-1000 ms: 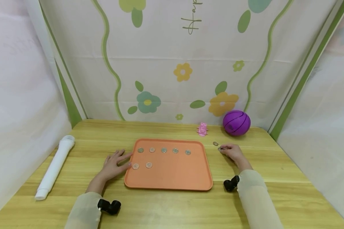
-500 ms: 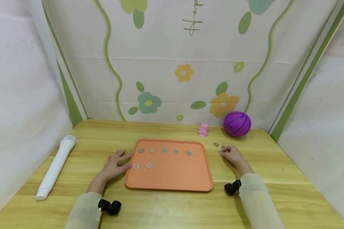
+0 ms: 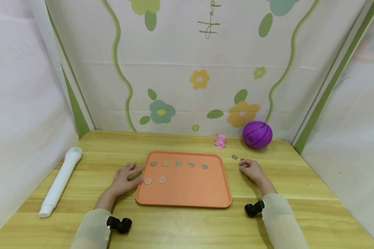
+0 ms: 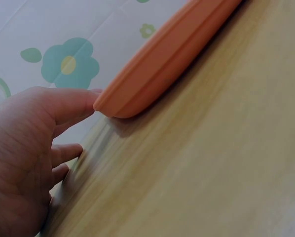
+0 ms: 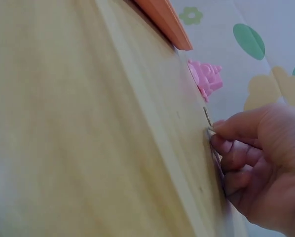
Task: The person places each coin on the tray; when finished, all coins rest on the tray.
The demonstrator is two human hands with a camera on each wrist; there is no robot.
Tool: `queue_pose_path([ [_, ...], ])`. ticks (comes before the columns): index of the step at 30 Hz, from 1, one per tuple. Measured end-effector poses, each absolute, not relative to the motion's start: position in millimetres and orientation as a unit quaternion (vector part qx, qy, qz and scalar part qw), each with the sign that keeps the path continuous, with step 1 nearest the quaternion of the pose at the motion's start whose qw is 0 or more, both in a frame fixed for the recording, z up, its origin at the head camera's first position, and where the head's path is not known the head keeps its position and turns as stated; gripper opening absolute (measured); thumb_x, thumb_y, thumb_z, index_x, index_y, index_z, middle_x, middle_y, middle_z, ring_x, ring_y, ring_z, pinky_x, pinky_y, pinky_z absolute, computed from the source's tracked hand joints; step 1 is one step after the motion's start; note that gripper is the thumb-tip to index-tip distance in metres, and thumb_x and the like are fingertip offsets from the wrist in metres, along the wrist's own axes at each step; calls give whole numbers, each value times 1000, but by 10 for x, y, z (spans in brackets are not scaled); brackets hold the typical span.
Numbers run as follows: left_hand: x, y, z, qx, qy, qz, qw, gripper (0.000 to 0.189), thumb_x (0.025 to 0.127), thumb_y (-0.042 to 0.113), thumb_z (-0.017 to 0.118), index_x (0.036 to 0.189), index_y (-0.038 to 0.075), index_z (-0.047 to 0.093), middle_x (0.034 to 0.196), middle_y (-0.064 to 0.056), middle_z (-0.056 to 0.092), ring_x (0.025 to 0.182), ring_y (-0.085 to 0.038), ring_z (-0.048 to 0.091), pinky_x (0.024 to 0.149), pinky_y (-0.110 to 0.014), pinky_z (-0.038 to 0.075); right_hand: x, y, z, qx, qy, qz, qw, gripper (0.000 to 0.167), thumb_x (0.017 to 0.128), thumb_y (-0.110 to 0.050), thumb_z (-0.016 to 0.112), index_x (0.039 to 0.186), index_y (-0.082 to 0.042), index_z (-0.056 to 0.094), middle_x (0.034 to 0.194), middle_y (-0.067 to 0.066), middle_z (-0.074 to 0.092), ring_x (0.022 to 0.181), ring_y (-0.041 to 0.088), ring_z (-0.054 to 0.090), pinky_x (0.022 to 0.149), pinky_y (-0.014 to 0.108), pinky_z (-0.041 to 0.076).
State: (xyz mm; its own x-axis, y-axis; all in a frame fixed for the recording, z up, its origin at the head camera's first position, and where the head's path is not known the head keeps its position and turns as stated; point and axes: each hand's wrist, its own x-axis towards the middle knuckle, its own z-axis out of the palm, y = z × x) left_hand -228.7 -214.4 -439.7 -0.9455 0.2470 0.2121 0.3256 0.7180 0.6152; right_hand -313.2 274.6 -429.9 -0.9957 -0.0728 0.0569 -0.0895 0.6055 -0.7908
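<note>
An orange tray (image 3: 193, 190) lies on the wooden table, with several coins in a back row (image 3: 178, 163) and two coins in front at the left, one of them this coin (image 3: 162, 180). Fingers spread, my left hand (image 3: 124, 181) touches the tray's left rim with thumb and index finger. To the right of the tray, low over the tabletop, my right hand (image 3: 251, 170) pinches a coin (image 5: 210, 131) between thumb and index finger. Just behind those fingertips lies a loose coin (image 3: 234, 157), and part of another coin (image 3: 242, 159) shows right at the fingers.
Toward the back right sit a purple ball (image 3: 257, 135) and a small pink toy (image 3: 220, 141). A white tube (image 3: 60, 183) lies along the left side of the table (image 3: 187, 228). Patterned cloth (image 3: 180, 48) hangs behind and on both sides.
My right hand has drawn slightly back toward me with the coin, away from the loose coins behind it. The left hand and the tray have stayed in place.
</note>
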Motion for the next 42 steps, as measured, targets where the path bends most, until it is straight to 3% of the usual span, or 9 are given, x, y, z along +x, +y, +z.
queue_pose_path([
  [7,-2287,-2147,-4407,-155,-925,-341,60,51,82,35,56,126,11,48,133,-26,26,123,-43,11,92,-59,-1,-3016,2575,-4106,14,-836,549,-25,36,85,-8,54,115,10,49,98,18,57,66,13,52,54,25,44],
  [19,-2290,-2151,-4414,-154,-926,-340,60,50,82,34,57,126,11,48,133,-26,26,123,-43,11,92,-59,-1,-2861,1874,-3847,67,-788,610,-53,34,87,-5,50,120,5,48,89,12,61,54,12,48,45,21,31],
  [26,-2293,-2149,-4417,-156,-925,-342,60,51,82,34,57,126,11,47,133,-26,26,123,-42,11,92,-59,-1,-2810,1460,-3879,108,-771,622,-88,32,84,-5,56,114,4,54,85,19,62,49,10,47,43,22,30],
  [35,-2293,-2144,-4415,-157,-923,-345,60,51,82,35,56,126,11,47,133,-26,26,123,-43,11,92,-59,-1,-2728,1060,-4021,105,-739,649,-145,30,81,-6,59,110,3,58,88,13,64,49,9,45,48,24,36],
  [42,-2296,-2147,-4413,-156,-924,-344,57,51,82,35,56,126,11,47,133,-26,25,123,-43,10,91,-59,-1,-2703,837,-4142,103,-748,636,-159,28,79,-7,62,105,3,61,88,8,63,49,8,47,46,20,39],
])
